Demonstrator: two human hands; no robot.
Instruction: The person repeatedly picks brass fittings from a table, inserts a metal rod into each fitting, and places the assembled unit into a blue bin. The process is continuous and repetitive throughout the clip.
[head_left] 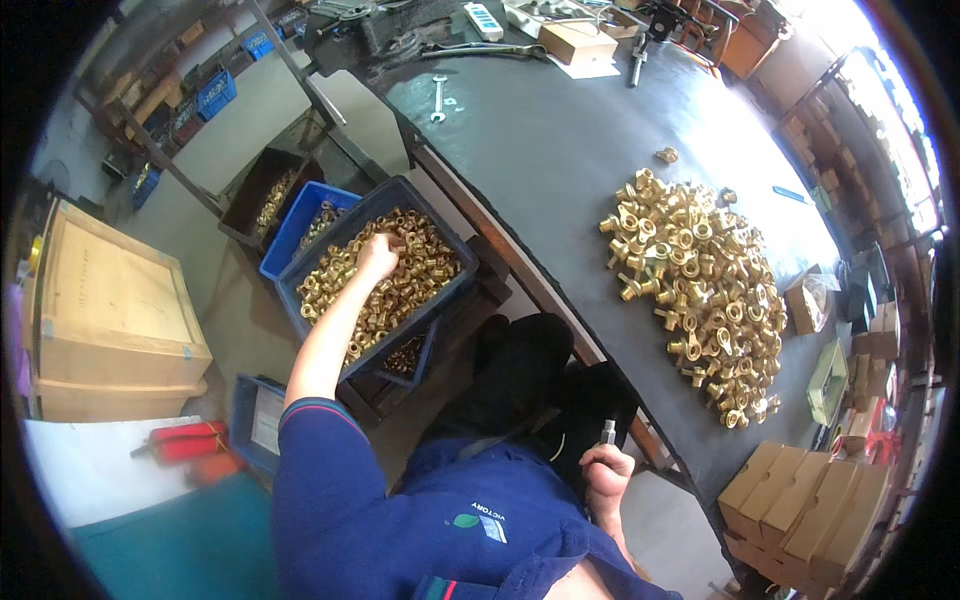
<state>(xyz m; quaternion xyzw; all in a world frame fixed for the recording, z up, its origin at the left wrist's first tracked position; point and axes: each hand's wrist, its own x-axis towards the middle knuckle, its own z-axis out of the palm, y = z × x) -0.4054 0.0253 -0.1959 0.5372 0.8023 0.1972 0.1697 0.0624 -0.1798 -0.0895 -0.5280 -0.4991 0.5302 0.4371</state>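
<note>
My left hand (378,257) reaches down into a dark blue-grey plastic bin (287,287), its fingers bent among small brass nuts (425,262). Whatever those fingertips grip is hidden by the hand. Close to my body, on the right, my right hand (606,467) is closed round a silver metal cylindrical piece (608,431) whose end sticks up past the fingers. A large heap of brass fittings (700,290) with ring-shaped ends lies on the dark worktable (520,150). One brass fitting (667,155) sits apart behind the heap.
Beside the bin are a bright blue bin (290,235) and a dark tray (240,215) of small parts. The table's near edge runs between my body and the heap. On the table lies a wrench (438,98). Cardboard boxes (800,510) stand right; a wooden crate (115,300) stands left.
</note>
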